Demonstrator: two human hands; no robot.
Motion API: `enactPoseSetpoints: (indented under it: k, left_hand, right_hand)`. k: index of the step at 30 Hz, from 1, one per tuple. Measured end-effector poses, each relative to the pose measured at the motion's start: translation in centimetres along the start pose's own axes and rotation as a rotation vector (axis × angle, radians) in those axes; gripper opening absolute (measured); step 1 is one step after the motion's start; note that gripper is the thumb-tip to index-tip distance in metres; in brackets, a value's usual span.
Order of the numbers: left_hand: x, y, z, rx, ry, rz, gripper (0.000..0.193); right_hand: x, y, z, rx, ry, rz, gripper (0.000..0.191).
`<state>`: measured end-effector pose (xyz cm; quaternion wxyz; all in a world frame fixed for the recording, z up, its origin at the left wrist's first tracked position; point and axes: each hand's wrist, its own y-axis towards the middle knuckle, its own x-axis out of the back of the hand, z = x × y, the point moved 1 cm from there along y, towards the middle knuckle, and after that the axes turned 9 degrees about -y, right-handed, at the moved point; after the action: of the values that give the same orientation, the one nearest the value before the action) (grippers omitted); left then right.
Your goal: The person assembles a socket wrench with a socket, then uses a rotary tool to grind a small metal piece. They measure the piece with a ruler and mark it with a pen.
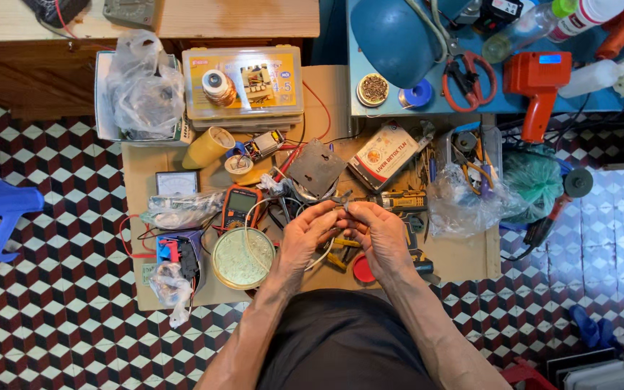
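Head view: left hand and right hand meet palms inward, fingers pinching a white wire.

I see both forearms reach forward and angle inward until the hands meet at centre. My left hand is cupped, fingers curled toward the right hand, whose fingertips pinch together beside the left's.
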<state>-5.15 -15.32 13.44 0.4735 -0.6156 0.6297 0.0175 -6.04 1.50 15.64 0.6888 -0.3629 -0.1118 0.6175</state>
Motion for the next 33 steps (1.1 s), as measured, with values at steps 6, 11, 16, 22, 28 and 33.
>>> enactPoseSetpoints:
  k: [6,11,16,22,28,33]
  left_hand:
    - [-2.9,0.7,2.0,0.03,-0.215,0.019,0.025]
    - [-2.6,1.9,3.6,0.106,-0.203,0.02,0.03]
    - [-2.6,2.6,3.8,0.184,-0.154,-0.054,0.037]
    - [-2.9,3.2,4.1,0.091,-0.088,-0.046,0.035]
    - [-1.1,5.2,4.7,-0.111,0.02,-0.185,0.03]
    - [-1.1,5.5,4.3,-0.236,0.058,-0.262,0.031]
  right_hand:
    - [0.9,-1.2,-0.6,0.046,-0.006,-0.069,0.018]
    - [1.6,-2.1,-1.1,0.005,-0.027,-0.141,0.024]
    - [4.1,-4.2,-2.2,0.06,0.054,-0.187,0.028]
    - [9.8,-6.0,-2.8,0.056,0.015,-0.215,0.03]
    - [17.2,-7.8,-4.5,0.046,-0.012,-0.233,0.027]
    - [22.9,-8.5,-4.1,0.015,-0.04,-0.165,0.026]
